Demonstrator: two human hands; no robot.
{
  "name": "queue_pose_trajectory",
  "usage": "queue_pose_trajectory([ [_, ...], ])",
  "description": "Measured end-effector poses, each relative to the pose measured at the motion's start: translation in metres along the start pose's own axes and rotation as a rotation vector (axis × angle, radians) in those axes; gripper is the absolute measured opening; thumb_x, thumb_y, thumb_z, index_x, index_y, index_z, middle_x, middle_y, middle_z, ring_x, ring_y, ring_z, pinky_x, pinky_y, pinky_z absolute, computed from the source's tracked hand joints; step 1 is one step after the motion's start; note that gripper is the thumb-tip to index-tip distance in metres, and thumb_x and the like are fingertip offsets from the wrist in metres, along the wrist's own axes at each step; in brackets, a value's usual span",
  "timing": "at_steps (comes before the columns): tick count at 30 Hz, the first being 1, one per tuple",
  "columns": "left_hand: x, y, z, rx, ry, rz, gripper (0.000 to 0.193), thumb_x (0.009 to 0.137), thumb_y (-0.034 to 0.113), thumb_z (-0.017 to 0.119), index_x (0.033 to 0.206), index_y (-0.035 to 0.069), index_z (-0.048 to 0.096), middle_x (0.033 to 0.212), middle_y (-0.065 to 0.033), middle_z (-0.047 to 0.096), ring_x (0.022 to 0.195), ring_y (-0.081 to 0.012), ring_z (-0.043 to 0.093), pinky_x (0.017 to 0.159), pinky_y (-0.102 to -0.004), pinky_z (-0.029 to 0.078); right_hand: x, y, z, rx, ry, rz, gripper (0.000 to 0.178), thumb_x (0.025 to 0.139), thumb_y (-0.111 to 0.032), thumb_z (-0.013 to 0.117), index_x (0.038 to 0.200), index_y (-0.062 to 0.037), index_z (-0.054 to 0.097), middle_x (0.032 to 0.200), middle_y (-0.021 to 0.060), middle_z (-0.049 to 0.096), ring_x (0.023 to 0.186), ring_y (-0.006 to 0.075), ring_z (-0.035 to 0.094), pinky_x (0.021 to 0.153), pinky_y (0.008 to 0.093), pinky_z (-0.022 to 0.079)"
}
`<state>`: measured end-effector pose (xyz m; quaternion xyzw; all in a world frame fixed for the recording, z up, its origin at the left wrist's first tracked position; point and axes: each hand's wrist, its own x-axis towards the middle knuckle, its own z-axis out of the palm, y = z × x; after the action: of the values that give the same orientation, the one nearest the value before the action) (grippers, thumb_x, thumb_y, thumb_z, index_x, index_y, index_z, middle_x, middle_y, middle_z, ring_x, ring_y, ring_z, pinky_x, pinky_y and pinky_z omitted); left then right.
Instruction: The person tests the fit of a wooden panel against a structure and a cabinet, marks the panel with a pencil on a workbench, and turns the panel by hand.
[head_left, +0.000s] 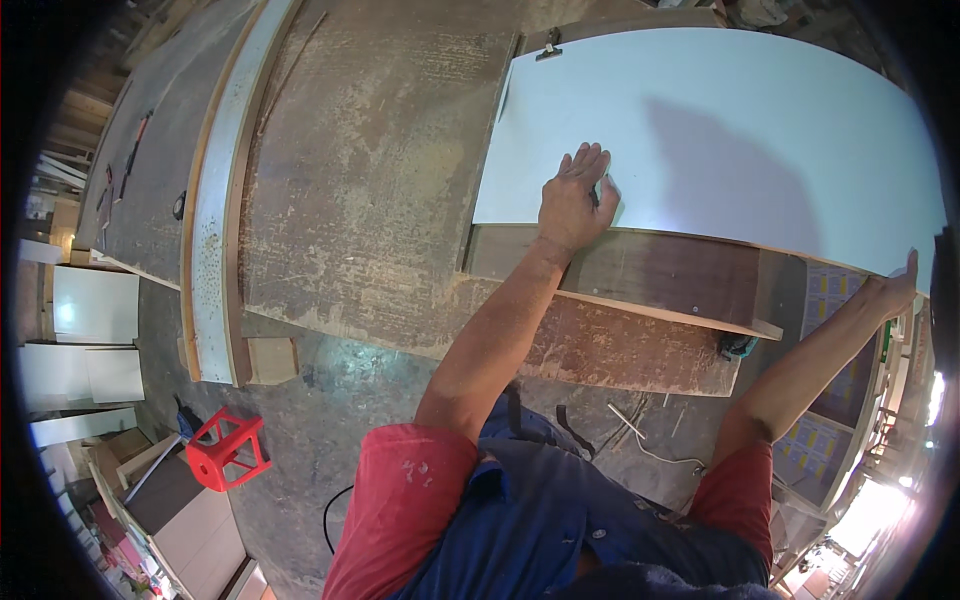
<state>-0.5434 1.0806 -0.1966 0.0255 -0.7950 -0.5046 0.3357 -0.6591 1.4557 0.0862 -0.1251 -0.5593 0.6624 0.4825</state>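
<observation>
Red-sleeved arms are reaching out over the dusty brown wooden worktop [380, 180]: left hand [575, 200] is pressing flat, grip released, on the large white rectangular panel [720, 130], while right hand [900, 290] is grasping its near right edge, long axis running left-right

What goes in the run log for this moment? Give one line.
left hand: flat on white panel | right hand: grips panel's near edge | panel: lies on dusty workbench

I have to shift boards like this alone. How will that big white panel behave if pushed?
The white panel looks thin and wide, so probably flexes when lifted. Its smooth face likely slides easily under the left hand. The right hand steadying its edge suggests it is awkward.
</observation>
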Motion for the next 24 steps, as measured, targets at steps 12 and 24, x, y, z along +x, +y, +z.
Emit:
queue_pose_trajectory([
  [12,0.014,-0.009,0.007,0.003,0.002,-0.002,0.039,0.083,0.015,0.049,0.113,-0.007,0.065,0.122,-0.0268,0.061,0.123,-0.0393,0.053,0.107,-0.0493,0.04,0.007,0.009,0.015,-0.027,0.022,0.003,0.043,0.082,-0.014,0.072,0.109,0.0163,0.059,0.111,0.0192,0.065,0.087,0.0287,0.068,0.075,0.0372,0.06],
  [24,0.028,-0.018,0.014,-0.012,-0.01,-0.019,0.04,0.083,0.013,0.05,0.115,-0.005,0.063,0.125,-0.0265,0.059,0.125,-0.0405,0.051,0.109,-0.0491,0.038,0.014,0.018,0.034,0.057,-0.008,-0.01,0.044,0.081,-0.012,0.073,0.11,0.0169,0.057,0.111,0.0204,0.063,0.09,0.0311,0.067,0.077,0.0414,0.061],
])
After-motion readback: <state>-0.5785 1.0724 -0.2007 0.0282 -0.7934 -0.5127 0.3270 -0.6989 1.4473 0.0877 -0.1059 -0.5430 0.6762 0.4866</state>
